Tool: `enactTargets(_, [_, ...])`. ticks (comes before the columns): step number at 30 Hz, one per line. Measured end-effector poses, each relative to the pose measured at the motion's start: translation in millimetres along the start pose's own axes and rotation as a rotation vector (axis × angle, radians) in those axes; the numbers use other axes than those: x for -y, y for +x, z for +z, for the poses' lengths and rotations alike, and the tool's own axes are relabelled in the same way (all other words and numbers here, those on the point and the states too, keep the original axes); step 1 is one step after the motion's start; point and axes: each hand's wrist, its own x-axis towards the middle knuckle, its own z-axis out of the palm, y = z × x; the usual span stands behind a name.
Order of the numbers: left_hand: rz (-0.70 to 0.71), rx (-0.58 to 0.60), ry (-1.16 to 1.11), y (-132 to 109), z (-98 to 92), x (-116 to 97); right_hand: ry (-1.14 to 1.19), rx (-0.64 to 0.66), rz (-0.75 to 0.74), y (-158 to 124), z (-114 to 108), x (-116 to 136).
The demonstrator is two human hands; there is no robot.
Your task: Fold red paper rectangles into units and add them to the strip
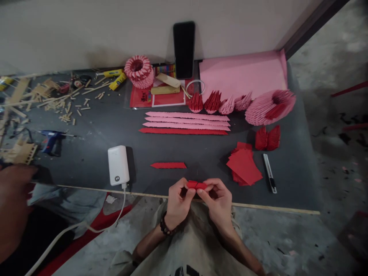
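Head view: co-worker's hand (13,193), blurred, at left edge; glue gun (50,141) just above and right. Power bank (118,165) left of centre. Red strip (168,165) near centre. Left hand (178,198), lower centre, pinches near end of folded red paper (197,185), thumb against fingers; right hand (217,198) pinches other end. Folding appears in hand; next move likely calls for even thumb pressure along crease. Red sheets (245,165) right of centre, cutter (269,172) beyond.

Bare left hand (177,199), beyond a dark round-beaded bracelet (165,225), and bare right hand (219,199), to its right, form opposing pinches; bare forearms (147,242) slant outward.
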Motion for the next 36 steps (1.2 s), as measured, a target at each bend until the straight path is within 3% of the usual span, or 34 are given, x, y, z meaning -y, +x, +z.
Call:
enactTargets(4, [0.121,0.034,0.095,0.8,-2.0,7.6,-0.014,0.059,-0.013,0.3,-0.5,-1.0])
enactTargets(9, [0.139,0.073,0.105,0.8,-6.7,12.0,-0.115,0.203,-0.158,3.5,-6.7,5.8])
enactTargets(15, [0.122,0.139,0.138,-1.0,-7.2,16.4,-0.273,0.130,-0.210,2.8,-8.3,6.4])
enactTargets(20, [0.054,0.214,0.038,-1.4,-9.3,12.6,-0.235,0.044,-0.301,3.4,-8.9,4.7])
enactTargets(25, [-0.189,0.345,-0.353,4.4,-18.3,7.8,-0.248,0.220,-0.562,14.8,-15.8,6.9])
enactTargets(28, [-0.256,0.422,-0.425,8.8,-21.1,6.1,-0.244,0.252,-0.559,15.2,-17.5,3.8])
enactTargets(30, [-0.219,0.331,-0.398,9.2,-18.5,5.6,-0.182,0.204,-0.439,10.5,-17.0,-0.1])
enactTargets(34, [-0.081,-0.051,-0.342,3.1,-3.2,6.6,-0.161,0.185,-0.285,-2.9,-12.2,-7.2])
enactTargets(36, [-0.053,-0.127,-0.328,-1.4,5.2,7.7,-0.232,0.175,-0.250,-7.9,-8.2,-8.6])
